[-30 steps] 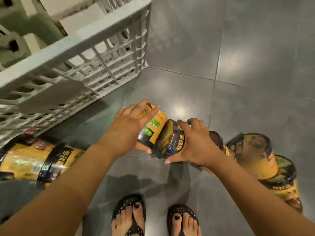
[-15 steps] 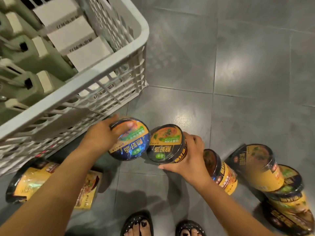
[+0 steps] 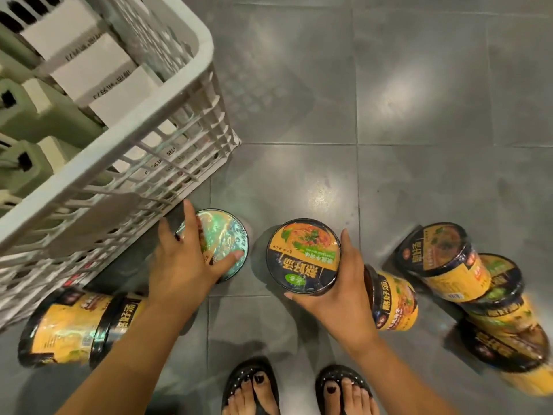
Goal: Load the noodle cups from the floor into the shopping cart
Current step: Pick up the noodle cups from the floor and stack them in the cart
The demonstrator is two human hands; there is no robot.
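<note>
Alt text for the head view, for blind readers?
The left hand and right hand each hold a round black-rimmed noodle cup beside a white plastic lattice shopping cart; more yellow cups lie on the grey tiled floor.

We note dim overhead light: glare patches on floor [image 3: 398,82], sheen on left cup [image 3: 223,235]; edges bowed, right cups [image 3: 505,324] smeared.

Floor: large square dark-grey glossy tiles [image 3: 425,205]. Joints: thin pale grout lines [image 3: 299,143], crossing at right angles. Lighting: soft white reflected light patches [image 3: 414,82] scattered across the tiles.
</note>
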